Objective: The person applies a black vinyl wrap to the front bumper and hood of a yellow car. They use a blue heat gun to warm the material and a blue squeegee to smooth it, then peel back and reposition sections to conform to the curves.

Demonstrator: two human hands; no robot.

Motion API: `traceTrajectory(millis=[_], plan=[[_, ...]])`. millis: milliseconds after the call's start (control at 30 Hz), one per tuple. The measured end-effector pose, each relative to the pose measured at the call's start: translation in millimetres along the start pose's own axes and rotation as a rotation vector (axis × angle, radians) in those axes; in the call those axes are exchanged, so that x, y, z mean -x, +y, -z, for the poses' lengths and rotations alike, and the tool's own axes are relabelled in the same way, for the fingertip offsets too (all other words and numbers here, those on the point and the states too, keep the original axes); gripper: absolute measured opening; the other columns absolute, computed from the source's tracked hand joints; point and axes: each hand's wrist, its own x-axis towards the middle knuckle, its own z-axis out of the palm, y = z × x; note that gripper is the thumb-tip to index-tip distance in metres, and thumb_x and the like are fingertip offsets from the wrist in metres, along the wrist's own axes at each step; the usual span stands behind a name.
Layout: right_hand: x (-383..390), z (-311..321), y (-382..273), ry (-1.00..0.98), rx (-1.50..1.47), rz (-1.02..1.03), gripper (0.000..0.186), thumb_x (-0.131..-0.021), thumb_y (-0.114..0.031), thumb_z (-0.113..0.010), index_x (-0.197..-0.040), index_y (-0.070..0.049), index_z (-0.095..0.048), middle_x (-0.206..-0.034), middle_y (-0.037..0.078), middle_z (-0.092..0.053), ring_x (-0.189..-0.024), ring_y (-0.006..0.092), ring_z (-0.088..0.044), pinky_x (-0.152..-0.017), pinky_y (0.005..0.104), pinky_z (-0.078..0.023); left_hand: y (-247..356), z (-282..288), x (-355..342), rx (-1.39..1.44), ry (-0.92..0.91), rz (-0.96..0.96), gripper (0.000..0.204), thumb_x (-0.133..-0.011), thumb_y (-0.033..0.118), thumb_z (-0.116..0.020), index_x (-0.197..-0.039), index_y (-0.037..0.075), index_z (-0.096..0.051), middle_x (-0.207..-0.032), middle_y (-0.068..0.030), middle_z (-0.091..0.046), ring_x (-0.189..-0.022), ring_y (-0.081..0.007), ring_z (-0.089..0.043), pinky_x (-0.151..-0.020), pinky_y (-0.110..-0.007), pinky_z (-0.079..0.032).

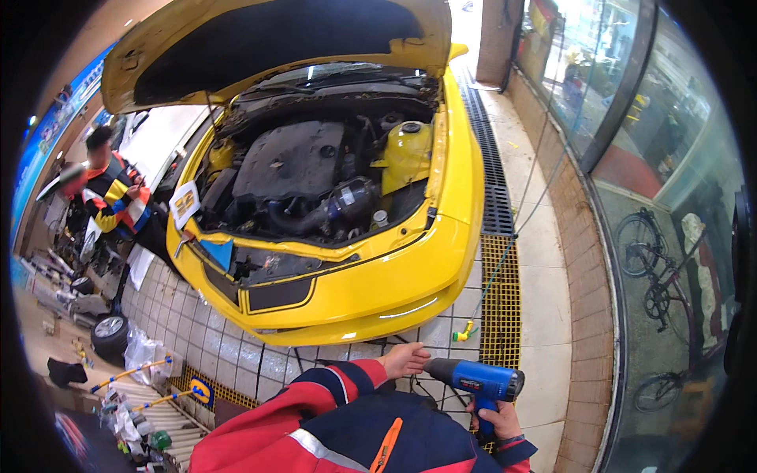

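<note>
My right hand (498,419) grips the handle of a blue heat gun (482,378), which lies level with its dark nozzle pointing left. Just in front of that nozzle is my left hand (404,360), empty, its fingers loosely extended and slightly bent. Whether the fingertips touch the nozzle I cannot tell. Beyond both hands stands a yellow car (378,296) with its hood (268,47) propped up. The engine cover (290,160) and a yellow-topped reservoir (408,150) show in the open bay.
A yellow floor grate (501,284) runs along the car's right, with a yellow-green hose nozzle (465,332) beside it. Glass panels and a low brick wall (579,229) line the right. Far left, another person (114,189) stands near a wheel (110,335) and clutter.
</note>
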Motion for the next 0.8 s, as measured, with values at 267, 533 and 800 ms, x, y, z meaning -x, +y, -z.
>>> traceTrajectory(millis=[267,533,800], plan=[[-1.1,13.2,18.5,0.131,-0.166,0.04,0.059,-0.098,-0.017,-0.077,-0.148,0.001,-0.053,-0.118,0.018,-0.076,-0.086,0.0254,-0.076,-0.077,0.0404,-0.066,-26.8,21.2,-7.7,-0.082,0.12,-0.085,0.043,-0.111,0.05,-0.062,-0.117,0.009,-0.074,-0.111,-0.0058,-0.079,-0.1,-0.0216,-0.076,-0.088,-0.037,-0.061],[-30.5,75.2,82.7,0.313,-0.542,-0.212,0.041,-0.105,-0.049,-0.068,-0.116,-0.01,-0.062,-0.093,0.003,-0.067,-0.076,0.0167,-0.065,-0.07,0.0357,-0.057,-39.8,65.5,-2.9,-0.091,0.209,-0.103,0.048,-0.109,0.05,-0.063,-0.126,0.006,-0.074,-0.115,-0.0068,-0.078,-0.103,-0.0211,-0.075,-0.089,-0.038,-0.059],[-49.9,114.2,166.9,0.627,-0.426,-0.306,0.026,-0.106,-0.04,-0.066,-0.111,-0.016,-0.057,-0.084,0.003,-0.066,-0.066,0.017,-0.064,-0.057,0.0365,-0.055,-30.4,97.7,7.1,-0.051,0.236,-0.06,0.046,-0.111,0.046,-0.062,-0.129,0.005,-0.074,-0.115,-0.0063,-0.076,-0.101,-0.0211,-0.072,-0.09,-0.039,-0.059]])
